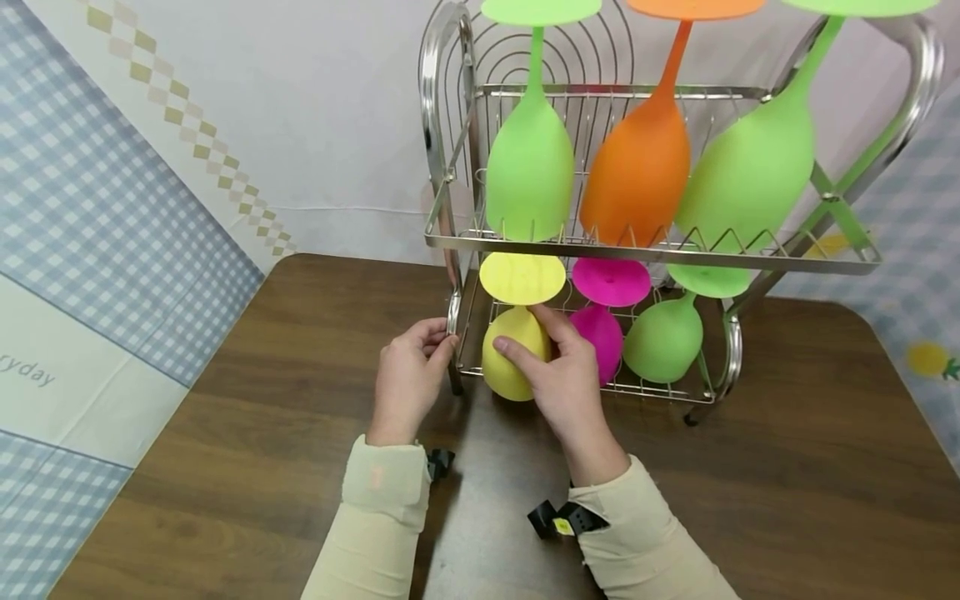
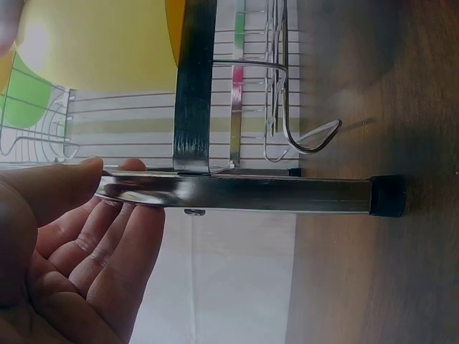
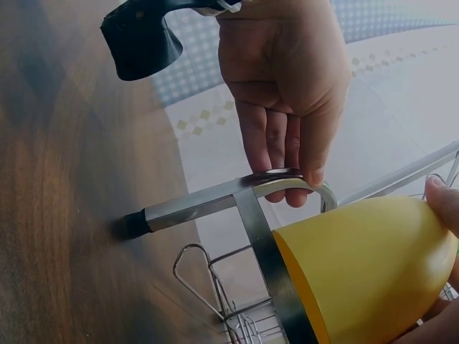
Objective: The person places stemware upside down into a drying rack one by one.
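Observation:
A two-tier metal rack (image 1: 652, 252) stands on the table. My left hand (image 1: 408, 375) pinches the curved front-left leg (image 2: 272, 193) of the rack, thumb on one side and fingers on the other. A yellow goblet (image 1: 498, 367) is upside down at the left of the lower tier, its round foot on top. The right hand (image 1: 562, 375) grips its bowl between thumb and fingers. In the right wrist view, the rim of the yellow goblet (image 3: 358, 265) lies beside the rack's flat front bar. Beside it are an inverted magenta goblet (image 1: 609, 333) and a green goblet (image 1: 663, 342).
On the upper tier stand three inverted goblets: a green one (image 1: 528, 167), an orange one (image 1: 637, 179) and another green one (image 1: 750, 167). The brown wooden table (image 1: 262, 433) meets a patterned cloth (image 1: 345, 150) behind. Black straps with devices (image 1: 558, 521) sit on both wrists.

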Available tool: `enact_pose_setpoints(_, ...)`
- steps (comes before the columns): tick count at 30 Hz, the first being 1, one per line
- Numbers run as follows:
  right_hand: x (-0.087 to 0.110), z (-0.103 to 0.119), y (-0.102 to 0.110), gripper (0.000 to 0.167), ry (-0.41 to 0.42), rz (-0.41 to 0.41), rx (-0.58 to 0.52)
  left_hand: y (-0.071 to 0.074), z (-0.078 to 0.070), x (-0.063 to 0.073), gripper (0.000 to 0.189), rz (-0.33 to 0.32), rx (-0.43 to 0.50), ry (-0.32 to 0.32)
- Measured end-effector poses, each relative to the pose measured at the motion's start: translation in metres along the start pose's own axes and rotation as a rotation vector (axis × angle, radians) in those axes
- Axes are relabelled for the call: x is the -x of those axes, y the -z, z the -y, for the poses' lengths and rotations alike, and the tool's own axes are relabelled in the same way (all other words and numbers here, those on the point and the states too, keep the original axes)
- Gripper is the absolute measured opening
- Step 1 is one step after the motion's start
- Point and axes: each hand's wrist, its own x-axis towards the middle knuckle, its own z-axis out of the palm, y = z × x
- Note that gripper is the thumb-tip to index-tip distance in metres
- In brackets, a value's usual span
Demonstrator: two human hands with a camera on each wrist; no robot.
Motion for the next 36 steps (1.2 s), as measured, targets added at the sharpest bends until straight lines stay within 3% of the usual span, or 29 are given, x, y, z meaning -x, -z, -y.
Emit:
enact_pose_setpoints(10, 0.0027, 0.0000, -0.0006, 0.052, 0.006, 0.010, -0.011, 0.0016, 0.0008, 0.0010, 0.019, 0.010, -0.006, 0.005)
enact_pose_setpoints(36, 0.0031, -0.0010, -0.0005, 0.055, 0.013, 0.014, -0.018, 0.0018, 0.0016, 0.0002, 0.019, 0.016, -0.008, -0.009)
